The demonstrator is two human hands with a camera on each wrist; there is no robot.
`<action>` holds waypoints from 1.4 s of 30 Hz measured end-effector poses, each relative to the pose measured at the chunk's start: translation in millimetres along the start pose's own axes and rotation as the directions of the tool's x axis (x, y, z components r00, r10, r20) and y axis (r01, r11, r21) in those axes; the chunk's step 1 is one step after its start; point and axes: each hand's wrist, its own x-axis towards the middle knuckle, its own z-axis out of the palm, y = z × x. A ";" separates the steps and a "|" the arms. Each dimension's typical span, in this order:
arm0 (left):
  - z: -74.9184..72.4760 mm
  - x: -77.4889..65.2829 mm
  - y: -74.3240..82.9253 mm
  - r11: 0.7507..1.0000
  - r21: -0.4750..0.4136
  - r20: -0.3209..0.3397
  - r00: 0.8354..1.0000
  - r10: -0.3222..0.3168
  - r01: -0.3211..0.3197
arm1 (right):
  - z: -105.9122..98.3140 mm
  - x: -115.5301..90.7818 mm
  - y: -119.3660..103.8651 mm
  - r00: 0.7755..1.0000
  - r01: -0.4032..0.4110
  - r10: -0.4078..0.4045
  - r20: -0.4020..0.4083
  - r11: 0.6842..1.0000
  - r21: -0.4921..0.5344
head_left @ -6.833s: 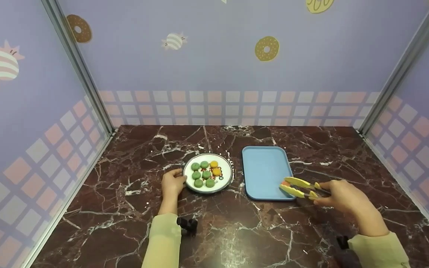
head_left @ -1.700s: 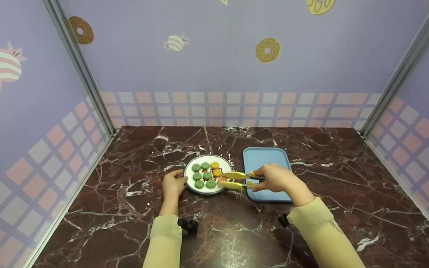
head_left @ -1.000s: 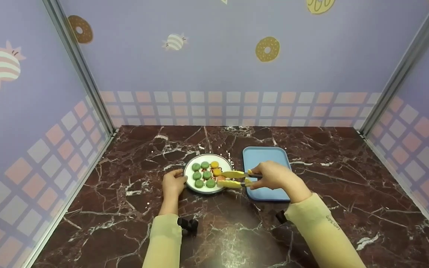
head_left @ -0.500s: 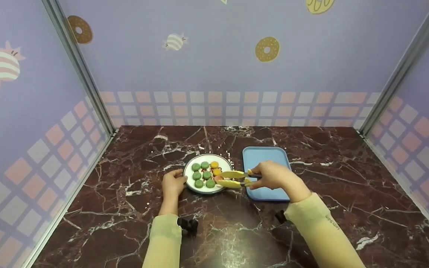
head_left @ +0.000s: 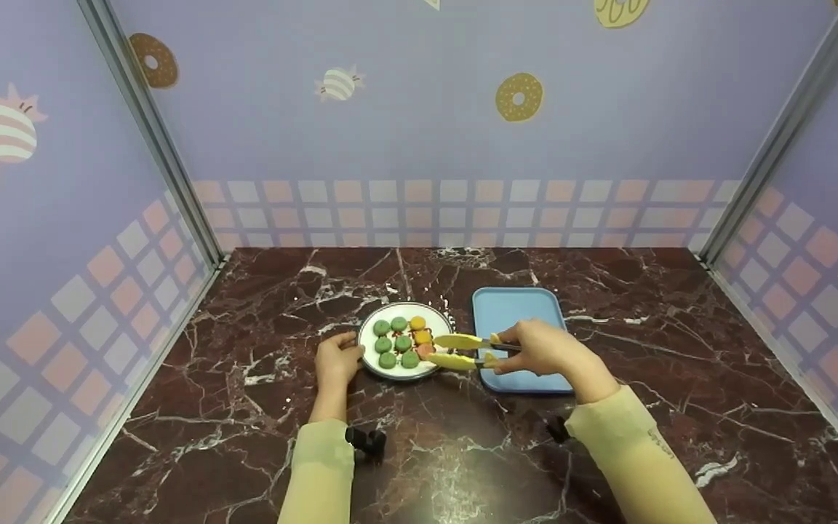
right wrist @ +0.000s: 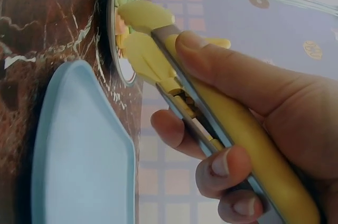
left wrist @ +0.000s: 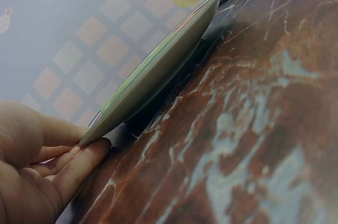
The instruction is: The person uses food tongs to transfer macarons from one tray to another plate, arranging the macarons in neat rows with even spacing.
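My left hand (head_left: 339,360) pinches the left rim of a white round plate (head_left: 439,322), thumb above and fingers beneath in the left wrist view. On the plate lie several green macarons (head_left: 404,343), two orange-yellow macarons (head_left: 423,337) and one pink-orange macaron (head_left: 425,351) below them at the right. With my right hand (head_left: 546,351) I hold yellow-tipped tongs (head_left: 460,341) over the plate's right side. Their tips stand apart at the pink-orange macaron; whether they touch it I cannot tell. In the right wrist view, thumb and fingers grip the tongs (right wrist: 227,108).
A blue tray (head_left: 517,309) lies right of the plate, partly under my right hand. Both sit on a dark red marbled tabletop (head_left: 433,451). Patterned walls (head_left: 419,131) enclose the back and sides.
The tongs have carried the pink-orange macaron from the tray to the plate. It has since shifted slightly left, and the tongs have drawn back a little rightward. My left hand stays put.
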 end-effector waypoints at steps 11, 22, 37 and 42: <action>-0.2 0.1 0.5 1.000 0.015 -0.013 1.000 0.002 -0.002 | 0.2 -33.3 32.9 0.996 -0.032 0.044 -0.078 0.989 0.144; -1.2 -0.9 -1.2 1.000 0.027 0.000 1.000 0.001 -0.001 | 2.7 -67.5 80.2 0.967 -0.056 0.096 -0.236 0.984 0.168; 0.3 -1.0 -1.1 1.000 0.020 -0.003 1.000 0.022 -0.022 | -2.7 -87.9 122.5 0.883 -0.242 0.311 -0.350 0.943 0.227; 0.2 -0.9 -1.6 0.999 0.021 -0.002 1.000 0.024 -0.024 | -1.5 -86.9 129.1 0.813 -0.354 0.427 -0.397 0.902 0.246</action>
